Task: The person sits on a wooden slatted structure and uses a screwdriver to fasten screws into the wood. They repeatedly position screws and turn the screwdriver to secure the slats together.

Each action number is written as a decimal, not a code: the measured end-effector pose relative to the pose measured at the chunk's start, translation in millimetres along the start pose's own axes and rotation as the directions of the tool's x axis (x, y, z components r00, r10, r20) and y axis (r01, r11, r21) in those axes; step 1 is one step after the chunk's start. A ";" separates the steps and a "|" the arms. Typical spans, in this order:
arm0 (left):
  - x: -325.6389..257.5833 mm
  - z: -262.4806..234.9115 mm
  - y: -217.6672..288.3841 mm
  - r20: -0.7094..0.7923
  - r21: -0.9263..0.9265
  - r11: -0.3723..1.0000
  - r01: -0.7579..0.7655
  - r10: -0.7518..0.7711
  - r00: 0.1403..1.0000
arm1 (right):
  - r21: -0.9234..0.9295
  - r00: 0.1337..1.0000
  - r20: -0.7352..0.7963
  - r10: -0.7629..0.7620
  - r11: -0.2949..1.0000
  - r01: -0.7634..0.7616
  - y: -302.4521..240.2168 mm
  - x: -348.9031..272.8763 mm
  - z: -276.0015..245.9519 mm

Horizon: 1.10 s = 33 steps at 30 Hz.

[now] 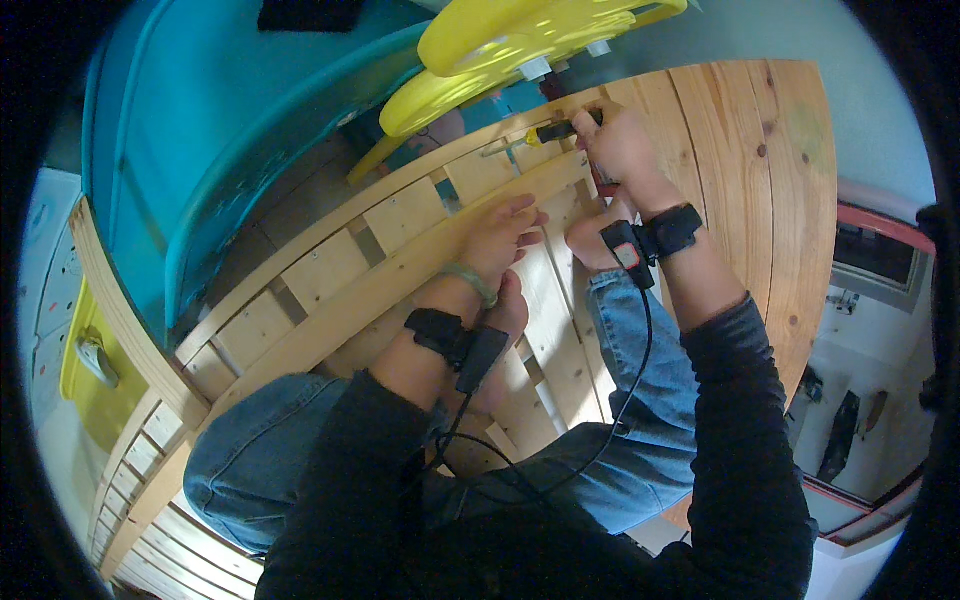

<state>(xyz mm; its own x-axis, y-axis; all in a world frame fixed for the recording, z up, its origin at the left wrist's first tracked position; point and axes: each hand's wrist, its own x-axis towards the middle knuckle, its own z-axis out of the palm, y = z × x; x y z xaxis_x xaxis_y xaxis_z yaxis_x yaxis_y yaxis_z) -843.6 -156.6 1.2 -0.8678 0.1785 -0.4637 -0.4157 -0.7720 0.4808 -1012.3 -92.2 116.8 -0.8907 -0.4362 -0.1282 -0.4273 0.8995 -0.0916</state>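
A screwdriver [548, 132] with a yellow and black handle is gripped in my right hand [625, 150], at the upper right end of the slatted wooden frame. Its thin shaft points left over the frame's far slats; I cannot tell whether the tip touches anything. My left hand [495, 240] lies over a long wooden rail [400, 278], its fingers stretched out and slightly apart, with nothing seen in them. The rail runs from lower left to upper right across the frame. My bare foot [595, 240] rests on the slats below my right hand.
Wide pine boards [740, 170] stand at the right. Beyond the frame are a large teal plastic tub [290, 160] and a yellow plastic piece [480, 50]. A red-edged case [865, 340] stands far right. Black cables [640, 360] hang from the devices on my wrists.
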 end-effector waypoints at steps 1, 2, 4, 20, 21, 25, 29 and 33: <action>0.8 0.0 -0.7 0.005 0.009 1.000 -0.009 0.009 1.000 | 0.010 1.000 0.015 0.008 1.000 -0.009 -0.4 1.8 -1.0; 1.7 0.0 -1.6 0.003 0.018 1.000 -0.011 0.011 1.000 | -0.003 0.997 0.048 0.052 0.999 -0.052 -1.2 3.3 -2.5; 3.7 0.2 -3.1 0.004 0.027 0.999 -0.018 0.018 1.000 | -0.027 0.996 0.056 0.062 0.998 -0.060 -4.7 4.0 -4.3; -9.4 2.6 -7.5 0.142 0.942 0.247 -0.225 0.311 0.940 | -0.123 0.925 0.218 -0.312 0.931 0.343 -39.0 -27.1 -27.9; -8.9 2.2 -8.7 0.160 0.941 0.233 -0.246 0.335 0.928 | -0.079 0.902 0.248 -0.354 0.920 0.383 -40.3 -30.4 -29.1; -7.5 1.0 -11.5 0.163 0.938 0.227 -0.263 0.381 0.910 | -0.105 0.886 0.229 -0.403 0.895 0.434 -44.1 -40.7 -28.4; -7.4 0.6 -10.4 0.141 0.929 0.274 -0.249 0.360 0.922 | -0.105 0.893 0.126 -0.431 0.890 0.445 -44.8 -48.2 -22.8; -5.7 -0.5 -8.7 0.175 0.924 0.262 -0.278 0.357 0.918 | -0.034 0.929 0.035 -0.368 0.929 0.369 -42.7 -48.5 -18.1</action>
<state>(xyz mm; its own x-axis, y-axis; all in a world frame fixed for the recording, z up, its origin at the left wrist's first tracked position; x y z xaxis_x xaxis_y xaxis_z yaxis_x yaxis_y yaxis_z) -835.0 -151.3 -0.8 -0.9923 -0.0051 -0.1238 -0.1193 0.3119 0.9426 -953.6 -109.0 144.7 -0.6650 -0.7370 -0.1205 -0.7307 0.6755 -0.0991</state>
